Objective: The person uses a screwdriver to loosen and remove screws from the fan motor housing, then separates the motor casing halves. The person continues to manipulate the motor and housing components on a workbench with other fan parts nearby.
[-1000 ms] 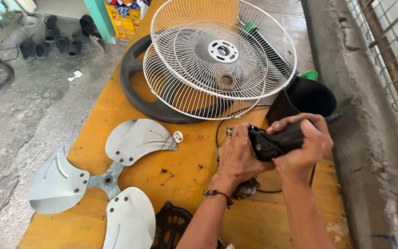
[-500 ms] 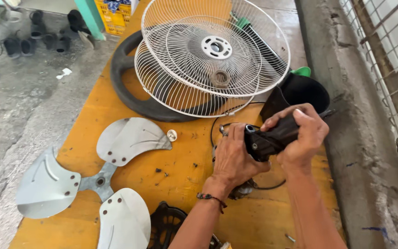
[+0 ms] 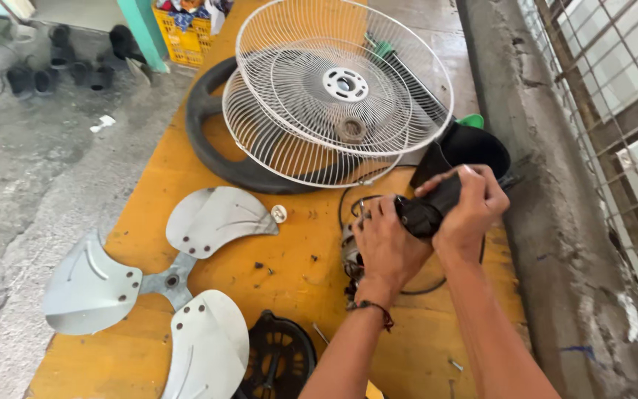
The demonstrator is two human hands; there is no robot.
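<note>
Here, both hands (image 3: 422, 229) round a black fan part (image 3: 430, 210)

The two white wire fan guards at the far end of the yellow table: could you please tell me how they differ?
The upper white wire fan guard carries a white round hub plate; the lower white wire fan guard has a bare ring at its centre. The upper guard lies tilted on top, the lower sits beneath, resting on the black rubber ring. Both are round, white, with spokes running outward, and neither is touched by either hand.
</note>
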